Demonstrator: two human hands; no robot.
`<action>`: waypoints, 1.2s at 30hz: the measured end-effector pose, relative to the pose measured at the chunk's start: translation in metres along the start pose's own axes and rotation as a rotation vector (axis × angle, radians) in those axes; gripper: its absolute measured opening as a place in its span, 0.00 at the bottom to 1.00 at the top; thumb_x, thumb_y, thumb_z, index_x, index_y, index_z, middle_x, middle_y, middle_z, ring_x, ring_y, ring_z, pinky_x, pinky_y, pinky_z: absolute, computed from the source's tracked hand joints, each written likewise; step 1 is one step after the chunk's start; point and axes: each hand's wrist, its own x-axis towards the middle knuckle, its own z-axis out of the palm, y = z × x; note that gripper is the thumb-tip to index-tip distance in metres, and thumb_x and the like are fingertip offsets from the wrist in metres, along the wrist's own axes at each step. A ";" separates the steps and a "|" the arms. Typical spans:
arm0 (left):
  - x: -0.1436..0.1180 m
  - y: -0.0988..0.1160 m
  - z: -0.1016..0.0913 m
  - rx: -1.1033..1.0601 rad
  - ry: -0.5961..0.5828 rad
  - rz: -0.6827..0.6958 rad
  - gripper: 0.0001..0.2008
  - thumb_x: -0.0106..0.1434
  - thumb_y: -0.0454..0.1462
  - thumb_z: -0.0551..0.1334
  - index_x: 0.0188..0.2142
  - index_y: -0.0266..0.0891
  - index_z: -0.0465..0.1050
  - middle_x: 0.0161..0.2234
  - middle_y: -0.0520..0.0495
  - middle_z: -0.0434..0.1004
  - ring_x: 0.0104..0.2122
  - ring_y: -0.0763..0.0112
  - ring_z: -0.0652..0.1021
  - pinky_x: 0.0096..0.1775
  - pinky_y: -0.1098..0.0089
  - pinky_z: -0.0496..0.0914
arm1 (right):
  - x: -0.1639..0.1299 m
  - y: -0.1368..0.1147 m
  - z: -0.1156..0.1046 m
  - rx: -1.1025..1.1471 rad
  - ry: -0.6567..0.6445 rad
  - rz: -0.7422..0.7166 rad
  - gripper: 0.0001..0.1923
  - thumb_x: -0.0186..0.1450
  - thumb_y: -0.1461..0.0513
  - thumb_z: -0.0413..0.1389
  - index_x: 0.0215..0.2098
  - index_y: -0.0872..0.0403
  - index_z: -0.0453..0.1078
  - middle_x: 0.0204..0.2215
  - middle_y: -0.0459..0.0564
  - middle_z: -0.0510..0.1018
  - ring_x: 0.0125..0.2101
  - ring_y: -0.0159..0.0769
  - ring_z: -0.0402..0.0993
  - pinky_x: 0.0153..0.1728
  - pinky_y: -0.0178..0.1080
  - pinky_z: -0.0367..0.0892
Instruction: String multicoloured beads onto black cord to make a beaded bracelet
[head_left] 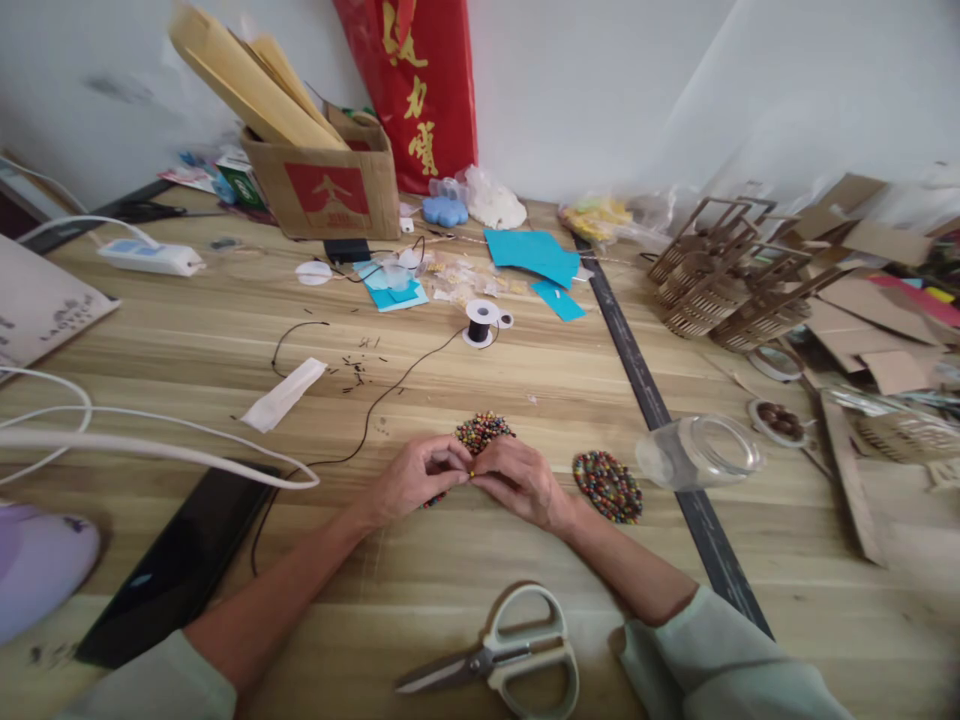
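Note:
My left hand and my right hand meet fingertip to fingertip at the middle of the wooden table. Between them they pinch a multicoloured beaded piece, whose round edge shows just beyond the fingers. A thin black thread runs from my left hand across the table to a small spool. A second, finished-looking beaded disc lies flat just right of my right hand.
Scissors lie near the front edge between my forearms. A clear jar lies on its side at right. A black tablet and white cables sit at left; a cardboard box, blue paper scraps and wooden baskets line the back.

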 end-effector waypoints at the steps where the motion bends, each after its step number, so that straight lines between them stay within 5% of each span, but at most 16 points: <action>1: 0.000 0.001 0.000 -0.003 -0.007 -0.004 0.10 0.53 0.36 0.66 0.35 0.35 0.72 0.26 0.51 0.77 0.24 0.77 0.72 0.27 0.76 0.65 | 0.000 0.000 0.000 -0.002 -0.002 -0.007 0.03 0.68 0.62 0.55 0.39 0.54 0.69 0.31 0.52 0.77 0.33 0.36 0.73 0.36 0.40 0.70; 11: -0.001 0.002 -0.013 -0.225 0.025 0.027 0.09 0.58 0.35 0.61 0.38 0.34 0.74 0.33 0.44 0.80 0.35 0.67 0.78 0.34 0.70 0.72 | 0.002 -0.008 -0.007 -0.137 -0.030 -0.082 0.04 0.69 0.64 0.51 0.38 0.55 0.67 0.31 0.52 0.75 0.33 0.36 0.70 0.36 0.40 0.68; 20: -0.009 0.036 -0.033 -0.452 0.221 0.065 0.07 0.54 0.31 0.59 0.31 0.33 0.75 0.28 0.45 0.79 0.30 0.67 0.78 0.34 0.68 0.72 | -0.004 -0.009 -0.007 -0.163 -0.020 -0.130 0.03 0.69 0.66 0.50 0.38 0.55 0.65 0.31 0.53 0.74 0.34 0.38 0.68 0.36 0.41 0.67; 26: -0.013 0.049 -0.033 -0.118 0.201 0.044 0.07 0.58 0.34 0.59 0.32 0.35 0.75 0.29 0.48 0.78 0.31 0.70 0.77 0.38 0.69 0.70 | -0.004 -0.010 -0.008 -0.175 -0.025 -0.126 0.04 0.69 0.65 0.49 0.37 0.55 0.65 0.30 0.52 0.73 0.33 0.38 0.67 0.35 0.41 0.66; 36: -0.016 0.036 0.003 0.428 0.010 -0.034 0.05 0.55 0.34 0.63 0.33 0.36 0.75 0.31 0.48 0.78 0.32 0.69 0.76 0.36 0.71 0.70 | -0.001 -0.012 -0.007 -0.175 -0.007 -0.131 0.06 0.70 0.64 0.48 0.36 0.54 0.64 0.28 0.50 0.72 0.31 0.36 0.66 0.33 0.39 0.64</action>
